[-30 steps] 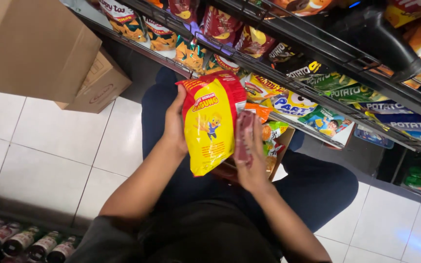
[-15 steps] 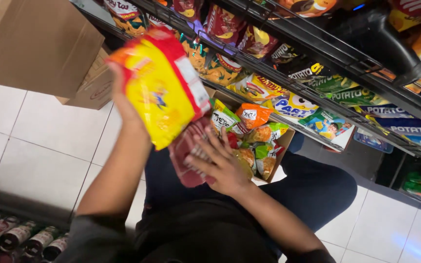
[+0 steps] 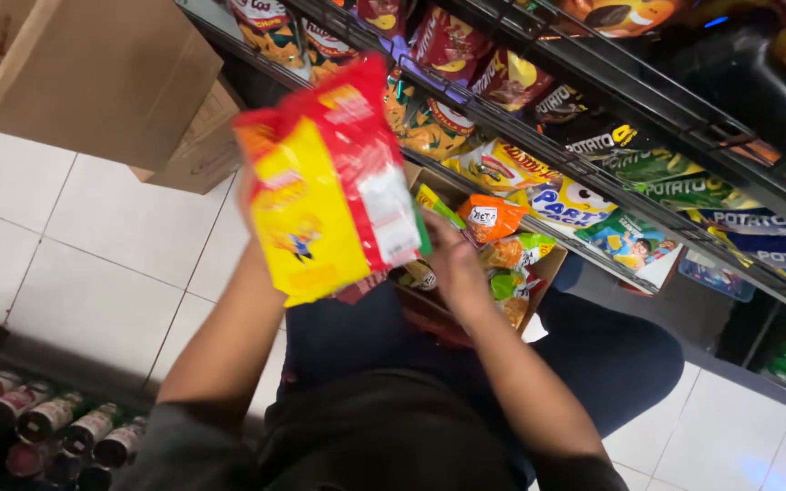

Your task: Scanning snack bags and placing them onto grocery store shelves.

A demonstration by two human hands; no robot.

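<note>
Across the upper right of the frame, a dark wire shelf rack carries rows of snack bags, and brown cardboard boxes stand on the white tiled floor at upper left. Bottles lie in a row at lower left. On the person's lap sits an open carton of small snack packets, including an orange packet. The left hand, mostly hidden behind it, grips a big yellow-and-red snack bag raised at centre left. The right hand reaches into the carton, fingers curled among the packets; whether it pinches one cannot be told.
</note>
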